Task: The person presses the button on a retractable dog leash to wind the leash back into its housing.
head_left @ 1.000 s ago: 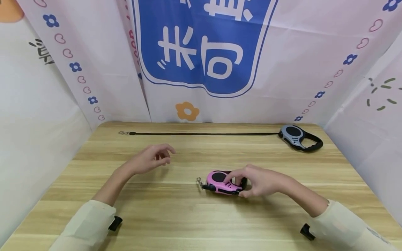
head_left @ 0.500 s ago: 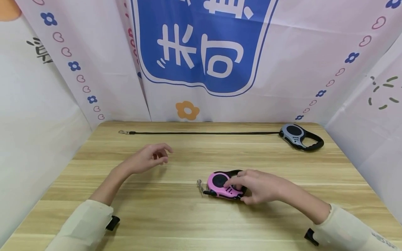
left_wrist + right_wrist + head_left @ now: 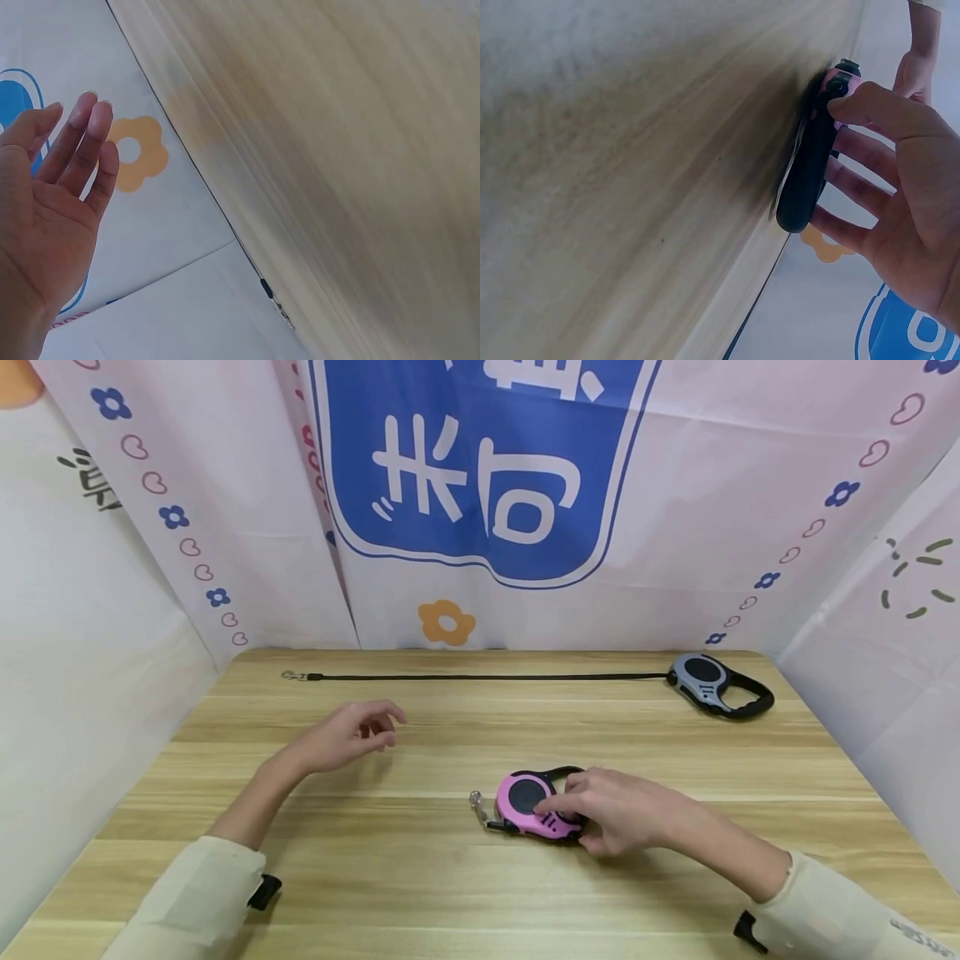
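A pink and black retractable dog leash (image 3: 513, 814) lies near the middle of the table, its metal clip (image 3: 476, 797) pointing left. My right hand (image 3: 622, 814) grips it by the handle end. In the right wrist view, the thumb presses the side of the black handle (image 3: 804, 180) while the other fingers reach along and behind it. Part of the handle loop is hidden by the hand in the head view. My left hand (image 3: 348, 735) hovers over the table to the left with fingers loosely bent, holding nothing; the left wrist view shows its bare palm (image 3: 56, 240).
Along the back of the table (image 3: 420, 893) lies a grey and black retractable leash (image 3: 705, 693). Its black cord (image 3: 480, 677) is drawn out straight to the left, ending in a metal clip (image 3: 295, 676). Printed cloth (image 3: 285, 585) walls in the back and sides.
The pink leash has turned a little and shifted slightly toward the front, with my right hand closing further over its handle. My left hand has drifted slightly left.
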The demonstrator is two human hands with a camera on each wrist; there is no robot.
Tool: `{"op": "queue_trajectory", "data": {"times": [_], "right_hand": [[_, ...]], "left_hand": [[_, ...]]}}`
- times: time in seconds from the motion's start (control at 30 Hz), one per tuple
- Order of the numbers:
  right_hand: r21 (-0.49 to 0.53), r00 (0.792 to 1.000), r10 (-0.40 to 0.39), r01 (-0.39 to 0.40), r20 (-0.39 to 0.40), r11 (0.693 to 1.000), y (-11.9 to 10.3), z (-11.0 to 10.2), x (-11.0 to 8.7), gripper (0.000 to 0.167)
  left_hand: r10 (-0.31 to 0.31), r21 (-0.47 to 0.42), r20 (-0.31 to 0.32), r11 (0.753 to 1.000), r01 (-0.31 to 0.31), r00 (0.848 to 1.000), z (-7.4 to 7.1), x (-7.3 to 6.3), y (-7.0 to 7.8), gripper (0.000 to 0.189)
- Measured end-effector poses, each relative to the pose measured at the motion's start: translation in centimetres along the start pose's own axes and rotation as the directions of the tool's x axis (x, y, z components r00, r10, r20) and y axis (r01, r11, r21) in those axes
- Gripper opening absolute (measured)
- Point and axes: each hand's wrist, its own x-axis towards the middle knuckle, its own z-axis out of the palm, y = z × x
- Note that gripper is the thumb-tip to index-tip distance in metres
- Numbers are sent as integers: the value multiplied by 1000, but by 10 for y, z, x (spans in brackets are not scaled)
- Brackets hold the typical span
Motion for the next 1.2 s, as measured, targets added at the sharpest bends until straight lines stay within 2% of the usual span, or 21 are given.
{"op": "queue_trajectory", "data": {"times": [0.3, 0.5, 0.67, 0.83, 1.0, 1.2], "right_hand": [[19, 999, 35, -35, 1, 999, 1, -3, -6, 64], [67, 994, 40, -33, -102, 997, 13, -9, -11, 60], [99, 980, 67, -49, -187, 994, 30, -13, -19, 51], [123, 963, 130, -103, -235, 987, 47, -15, -28, 47], [106, 948, 171, -147, -269, 983, 61, -20, -35, 41], [111, 926, 262, -240, -272, 964, 76, -24, -48, 40]], "left_hand": [[-10, 33, -28, 999, 11, 1000, -7, 0, -5, 22], [-21, 79, -67, 997, 26, 998, -13, 0, -13, 21], [-37, 102, -114, 994, 48, 993, -15, 2, -22, 20], [-60, 139, -171, 987, 85, 983, -18, 3, -29, 20], [-78, 171, -218, 978, 117, 973, -22, 2, -38, 25], [-173, 192, -264, 955, 227, 949, -29, -2, -49, 26]]}}
